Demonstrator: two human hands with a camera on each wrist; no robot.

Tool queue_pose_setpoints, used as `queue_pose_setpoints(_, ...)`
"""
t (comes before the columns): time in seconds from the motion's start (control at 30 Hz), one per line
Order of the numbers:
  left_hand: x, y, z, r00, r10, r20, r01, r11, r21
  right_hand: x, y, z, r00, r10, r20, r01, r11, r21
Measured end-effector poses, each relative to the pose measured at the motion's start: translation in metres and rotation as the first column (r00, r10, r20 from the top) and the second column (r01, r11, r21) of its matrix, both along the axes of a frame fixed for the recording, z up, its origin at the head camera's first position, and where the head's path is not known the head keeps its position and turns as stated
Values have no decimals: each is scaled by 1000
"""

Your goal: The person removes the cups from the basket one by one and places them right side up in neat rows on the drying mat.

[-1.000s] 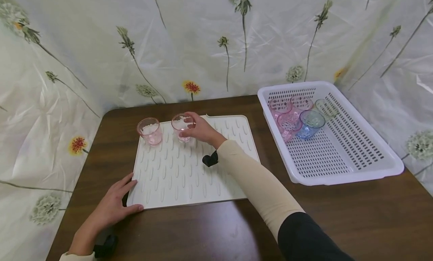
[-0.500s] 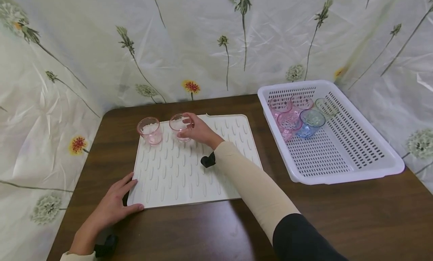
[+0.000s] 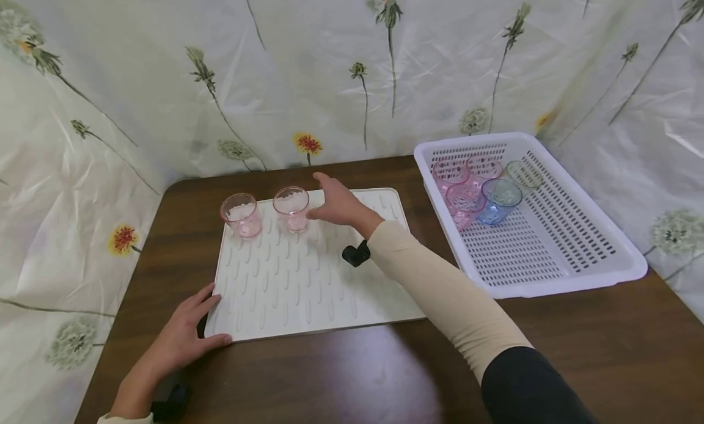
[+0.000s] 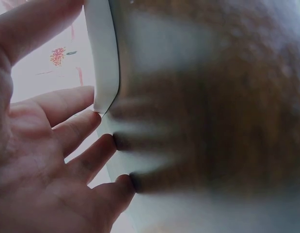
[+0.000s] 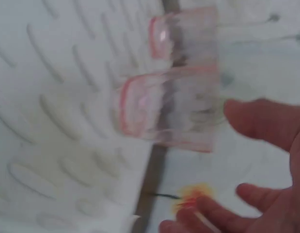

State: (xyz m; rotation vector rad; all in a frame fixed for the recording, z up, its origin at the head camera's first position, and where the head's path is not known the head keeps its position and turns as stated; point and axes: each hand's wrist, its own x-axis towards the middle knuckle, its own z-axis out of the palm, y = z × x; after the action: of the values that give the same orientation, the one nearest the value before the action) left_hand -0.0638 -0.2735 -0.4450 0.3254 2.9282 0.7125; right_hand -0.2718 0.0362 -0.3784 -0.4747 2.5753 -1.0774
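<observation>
Two pink glasses stand upright along the back left of a white ridged mat (image 3: 286, 289). The left glass (image 3: 242, 216) is at the mat's corner, and the other glass (image 3: 291, 209) is just right of it. Beside that second glass my right hand (image 3: 342, 203) is spread, with thumb and fingers apart and holding nothing. In the right wrist view a gap shows between the thumb and the nearer glass (image 5: 169, 107). My left hand (image 3: 184, 329) touches the mat's front left corner with its fingers spread; the left wrist view shows its fingertips (image 4: 123, 182) along the mat's edge.
A white perforated basket (image 3: 561, 283) stands on the right of the brown table (image 3: 308, 381). Inside are several glasses: pink ones (image 3: 464, 201), a blue one (image 3: 500, 201) and a greenish one (image 3: 525, 175). A flowered plastic sheet (image 3: 308, 76) hangs behind the table.
My right hand has let go of the second pink glass and moved off to its right, fingers spreading. Just before, that glass shifted slightly left. My left hand stays at the mat's corner.
</observation>
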Motion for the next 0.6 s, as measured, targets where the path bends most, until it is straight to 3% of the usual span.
queue_pose_setpoints(0.13,0,-2,-4,999,-20,-32,20,1000,0,21,20,32,998,10,-54,-5,994,105)
queue_pose_setpoints(0.33,2,-2,-6,999,-19,-44,19,1000,4,53,67,75,986,75,-147,-51,985,166)
queue_pose_setpoints(0.47,2,-2,-7,999,-22,-48,22,1000,-1,64,110,90,974,78,-211,-36,981,193)
queue_pose_setpoints(0.6,3,0,-9,997,-22,-75,23,1000,12,68,157,96,975,40,-220,11,974,225)
